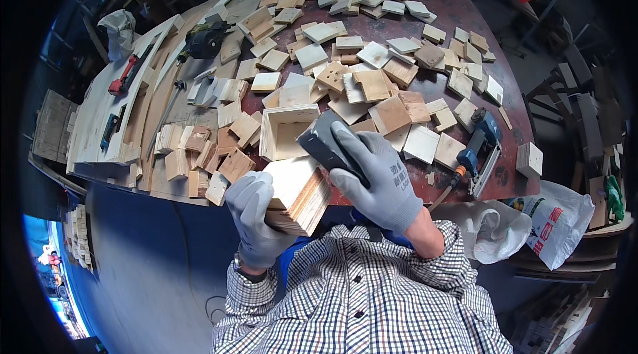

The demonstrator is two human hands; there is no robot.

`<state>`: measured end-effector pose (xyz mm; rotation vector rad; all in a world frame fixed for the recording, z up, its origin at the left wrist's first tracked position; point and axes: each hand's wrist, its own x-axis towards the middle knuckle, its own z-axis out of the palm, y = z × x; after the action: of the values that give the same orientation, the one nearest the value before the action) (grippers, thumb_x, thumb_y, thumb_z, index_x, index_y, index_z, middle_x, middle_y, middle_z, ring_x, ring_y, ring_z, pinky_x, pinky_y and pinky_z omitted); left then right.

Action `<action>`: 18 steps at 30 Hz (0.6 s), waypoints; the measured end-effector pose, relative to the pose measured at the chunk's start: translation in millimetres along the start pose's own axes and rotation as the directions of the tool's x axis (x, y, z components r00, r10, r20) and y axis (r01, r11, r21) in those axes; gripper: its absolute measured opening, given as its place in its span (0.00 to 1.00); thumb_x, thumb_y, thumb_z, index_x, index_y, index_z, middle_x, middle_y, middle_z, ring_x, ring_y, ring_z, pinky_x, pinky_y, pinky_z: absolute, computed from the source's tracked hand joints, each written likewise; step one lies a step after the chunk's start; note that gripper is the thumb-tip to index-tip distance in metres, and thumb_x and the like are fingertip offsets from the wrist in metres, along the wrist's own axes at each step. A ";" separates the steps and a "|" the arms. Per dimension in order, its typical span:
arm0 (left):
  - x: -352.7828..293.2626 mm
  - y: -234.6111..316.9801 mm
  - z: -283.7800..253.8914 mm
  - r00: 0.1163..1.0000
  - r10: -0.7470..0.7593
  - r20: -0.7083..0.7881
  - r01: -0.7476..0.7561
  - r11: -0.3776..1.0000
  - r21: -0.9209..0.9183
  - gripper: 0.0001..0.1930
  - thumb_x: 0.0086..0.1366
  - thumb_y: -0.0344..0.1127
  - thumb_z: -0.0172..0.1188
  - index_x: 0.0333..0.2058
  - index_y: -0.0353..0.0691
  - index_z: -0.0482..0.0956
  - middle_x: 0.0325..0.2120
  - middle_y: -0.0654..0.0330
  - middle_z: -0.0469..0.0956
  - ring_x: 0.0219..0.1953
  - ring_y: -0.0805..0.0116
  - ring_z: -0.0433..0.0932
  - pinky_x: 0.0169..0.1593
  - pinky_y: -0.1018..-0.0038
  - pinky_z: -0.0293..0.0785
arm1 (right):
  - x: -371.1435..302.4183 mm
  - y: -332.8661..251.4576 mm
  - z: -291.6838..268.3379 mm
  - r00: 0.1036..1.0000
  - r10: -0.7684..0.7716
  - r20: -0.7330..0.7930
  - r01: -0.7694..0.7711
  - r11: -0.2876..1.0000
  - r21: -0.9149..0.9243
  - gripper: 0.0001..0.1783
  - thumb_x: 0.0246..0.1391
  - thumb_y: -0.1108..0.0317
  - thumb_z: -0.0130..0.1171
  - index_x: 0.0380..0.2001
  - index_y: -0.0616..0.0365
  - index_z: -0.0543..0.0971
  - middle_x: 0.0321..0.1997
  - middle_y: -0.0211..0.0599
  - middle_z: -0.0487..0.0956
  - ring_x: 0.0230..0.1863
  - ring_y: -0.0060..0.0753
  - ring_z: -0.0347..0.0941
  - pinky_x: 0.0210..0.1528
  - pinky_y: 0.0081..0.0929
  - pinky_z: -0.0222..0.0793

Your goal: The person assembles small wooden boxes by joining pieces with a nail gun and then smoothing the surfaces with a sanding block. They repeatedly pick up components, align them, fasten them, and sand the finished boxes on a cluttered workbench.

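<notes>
My left hand (256, 214), in a grey glove, grips a pale wooden block (292, 184) with layered edges, just beyond the table's near edge. Whether the block is solid, hollow or several stacked pieces I cannot tell. My gloved right hand (379, 174) is closed around a dark grey sanding block (325, 144). The sanding block is tilted close above the wooden block's far right corner; contact is unclear. Right behind both hands stands an open wooden box (289, 129), its hollow side facing me.
Many loose wooden pieces (375, 55) cover the dark red table (458, 8). A blue nail gun (480, 144) with a hose lies at the right. On the left are long boards (100, 118), a red-handled tool (123, 78) and a black power tool (206, 38). White bags (558, 221) hang at the right edge.
</notes>
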<state>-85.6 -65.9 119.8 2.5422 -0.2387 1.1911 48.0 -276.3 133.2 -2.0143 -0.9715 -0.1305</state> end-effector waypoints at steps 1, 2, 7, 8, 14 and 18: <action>-0.8 0.7 5.1 0.991 -0.128 -0.043 0.122 0.985 -0.125 0.47 0.52 0.56 0.81 0.61 0.38 0.64 0.54 0.51 0.72 0.57 0.52 0.72 0.62 0.56 0.70 | 7.0 14.5 -4.0 0.987 0.148 0.054 -0.152 0.986 0.066 0.36 0.64 0.53 0.61 0.70 0.59 0.69 0.51 0.55 0.75 0.49 0.50 0.73 0.56 0.44 0.70; -3.6 4.2 1.9 0.965 -0.259 -0.033 0.248 0.949 -0.197 0.52 0.50 0.58 0.82 0.62 0.35 0.62 0.54 0.52 0.72 0.57 0.56 0.73 0.62 0.59 0.72 | 8.3 18.5 -5.7 0.951 0.300 0.069 -0.308 0.917 0.255 0.36 0.66 0.53 0.59 0.71 0.60 0.68 0.51 0.52 0.75 0.49 0.46 0.74 0.55 0.41 0.71; -27.2 14.5 8.6 0.642 -0.671 0.370 0.583 0.114 -0.804 0.60 0.50 0.62 0.79 0.68 0.32 0.54 0.59 0.54 0.71 0.61 0.65 0.74 0.64 0.66 0.75 | 12.1 -2.1 -13.7 0.999 -0.041 0.018 0.029 0.904 0.426 0.41 0.66 0.51 0.59 0.73 0.64 0.64 0.58 0.57 0.73 0.59 0.52 0.71 0.65 0.43 0.65; -28.3 16.1 10.4 0.604 -0.670 0.430 0.578 -0.003 -0.816 0.60 0.50 0.61 0.79 0.69 0.33 0.53 0.59 0.54 0.71 0.61 0.65 0.75 0.64 0.67 0.75 | 18.4 -7.9 -9.4 0.993 -0.118 0.026 0.096 0.899 0.427 0.41 0.65 0.51 0.60 0.73 0.64 0.64 0.59 0.58 0.73 0.60 0.54 0.70 0.66 0.44 0.64; -28.1 -4.8 16.0 0.445 -0.719 0.534 0.529 -0.271 -0.805 0.40 0.68 0.57 0.67 0.66 0.34 0.65 0.55 0.51 0.77 0.55 0.59 0.80 0.56 0.62 0.82 | -24.3 -43.9 -23.8 0.907 -0.333 0.258 0.261 0.925 0.275 0.39 0.60 0.52 0.64 0.71 0.56 0.70 0.59 0.56 0.73 0.54 0.56 0.71 0.61 0.47 0.64; -44.4 -22.5 25.0 0.517 -0.699 0.494 0.374 -0.335 -0.865 0.44 0.68 0.62 0.63 0.71 0.37 0.60 0.65 0.51 0.72 0.63 0.54 0.75 0.67 0.54 0.74 | -34.3 -23.9 3.5 0.998 -0.048 0.029 0.025 0.848 0.529 0.39 0.62 0.57 0.63 0.71 0.65 0.67 0.63 0.59 0.72 0.58 0.53 0.72 0.63 0.44 0.67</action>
<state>-89.7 -53.2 65.7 0.7956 0.2480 0.4396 7.3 -286.3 132.3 -1.4912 -0.9469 0.1494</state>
